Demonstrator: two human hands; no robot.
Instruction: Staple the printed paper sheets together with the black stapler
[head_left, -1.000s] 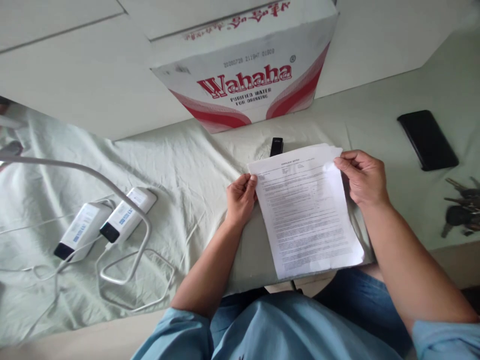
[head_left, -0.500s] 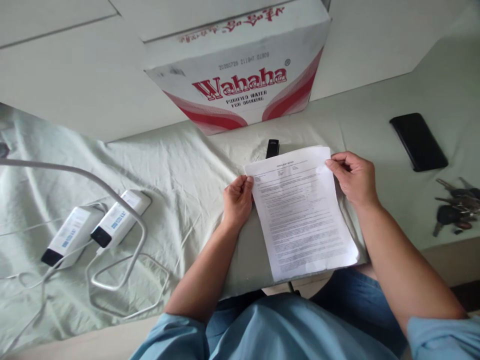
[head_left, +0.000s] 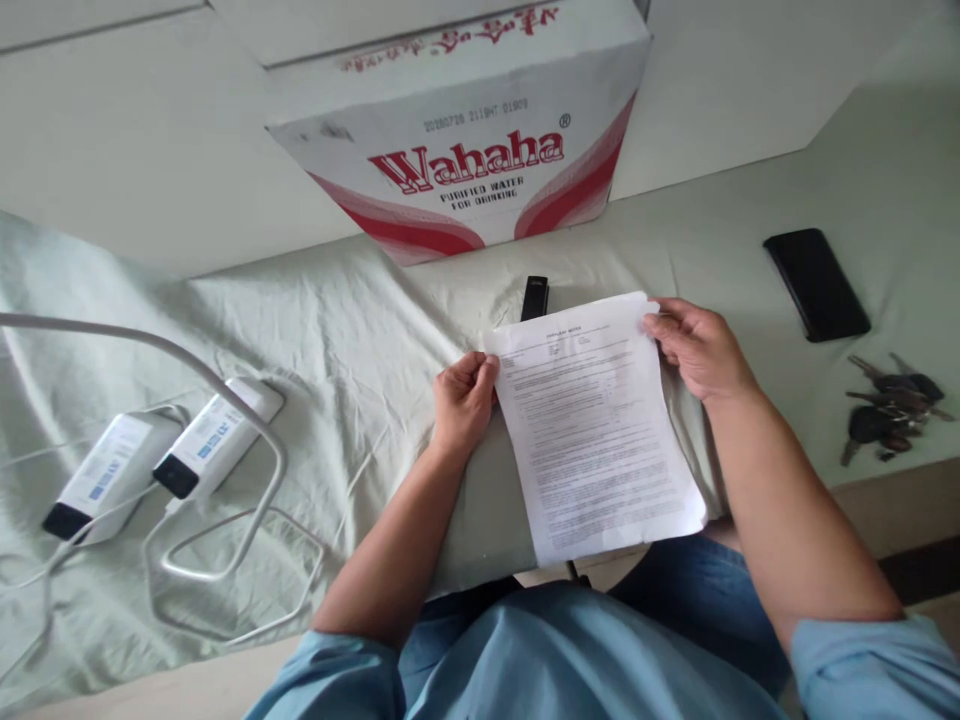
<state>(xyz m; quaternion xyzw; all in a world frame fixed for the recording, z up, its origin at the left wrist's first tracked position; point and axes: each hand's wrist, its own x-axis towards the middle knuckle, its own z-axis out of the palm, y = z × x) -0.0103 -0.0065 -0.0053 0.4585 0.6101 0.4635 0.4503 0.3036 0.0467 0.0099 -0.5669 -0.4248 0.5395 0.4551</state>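
Observation:
A printed sheet of paper (head_left: pixel 592 430) is held up by its two upper corners, its lower edge hanging near the table's front edge. My left hand (head_left: pixel 463 405) pinches the upper left corner between thumb and curled fingers. At the upper right corner, my right hand (head_left: pixel 694 345) grips the paper the same way. Just beyond the sheet's top edge lies a small black object (head_left: pixel 535 297), its lower part covered by the paper. A bit of something red shows beside my left hand, mostly hidden behind the sheet.
A Wahaha water carton (head_left: pixel 480 150) stands at the back against white panels. On the right lie a black phone (head_left: pixel 817 284) and a bunch of keys (head_left: pixel 892 405). Two white power banks (head_left: pixel 217 440) with white cables (head_left: pixel 277 455) are on the left of the green cloth (head_left: pixel 390 350).
The whole view has shifted slightly, so things appear a little further left. Both hands keep hold of the paper, whose position relative to them is nearly the same.

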